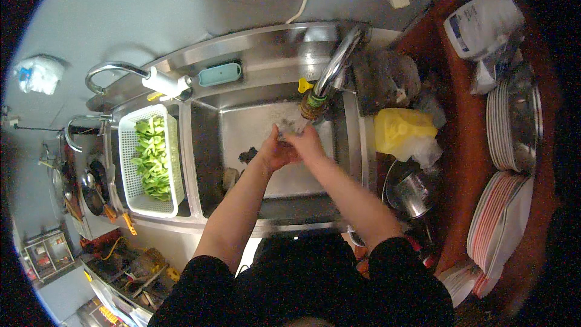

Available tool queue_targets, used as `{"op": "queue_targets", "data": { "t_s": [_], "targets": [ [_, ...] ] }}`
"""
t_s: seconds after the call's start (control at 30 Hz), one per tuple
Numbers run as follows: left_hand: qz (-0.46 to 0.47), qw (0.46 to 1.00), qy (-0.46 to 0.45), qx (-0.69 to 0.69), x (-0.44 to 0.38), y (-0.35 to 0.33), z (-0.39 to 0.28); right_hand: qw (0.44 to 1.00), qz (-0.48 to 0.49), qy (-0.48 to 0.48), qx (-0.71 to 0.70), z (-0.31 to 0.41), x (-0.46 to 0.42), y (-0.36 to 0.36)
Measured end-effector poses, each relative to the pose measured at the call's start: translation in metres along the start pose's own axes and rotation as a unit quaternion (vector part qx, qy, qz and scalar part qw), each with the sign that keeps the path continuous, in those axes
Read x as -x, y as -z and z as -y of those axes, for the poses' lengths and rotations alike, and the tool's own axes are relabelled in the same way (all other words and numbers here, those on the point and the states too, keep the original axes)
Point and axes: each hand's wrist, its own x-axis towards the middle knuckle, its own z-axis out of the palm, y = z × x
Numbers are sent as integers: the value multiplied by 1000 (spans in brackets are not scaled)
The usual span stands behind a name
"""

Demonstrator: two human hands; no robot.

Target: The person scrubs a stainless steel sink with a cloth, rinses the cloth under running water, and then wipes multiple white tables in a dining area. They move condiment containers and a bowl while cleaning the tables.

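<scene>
My left hand [278, 153] and my right hand [309, 144] are together over the stainless steel sink basin [299, 184], just under the mouth of the chrome faucet [338, 61]. Water seems to run onto them. The left palm is turned up with its thumb raised, and the right hand lies partly over it. A pale, blurred patch shows at the fingertips; I cannot tell whether it is only splashing water. On the basin floor beside my left forearm lies a small dark scrap [248, 155]. A pale lump [230, 177] is partly hidden by that forearm.
Left of the basin stands a white plastic basket [128, 163] of green leafy vegetables [155, 159]. A teal soap tray [220, 74] and a second faucet [115, 67] are behind. To the right are a yellow jug [401, 129], a metal pot [411, 195] and stacked plates [494, 227].
</scene>
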Motion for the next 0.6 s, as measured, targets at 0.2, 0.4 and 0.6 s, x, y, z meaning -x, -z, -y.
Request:
{"op": "queue_targets", "data": {
  "t_s": [0.2,0.4,0.6],
  "targets": [
    [117,991,43,-54,-56,48,-6,979,42,189,66,23,88,-30],
    [-11,994,-109,27,-51,-17,13,982,-41,129,132,1,-39,16],
    [153,980,-96,90,-10,-38,0,841,160,-65,-513,-28,-48,31]
  ]
}}
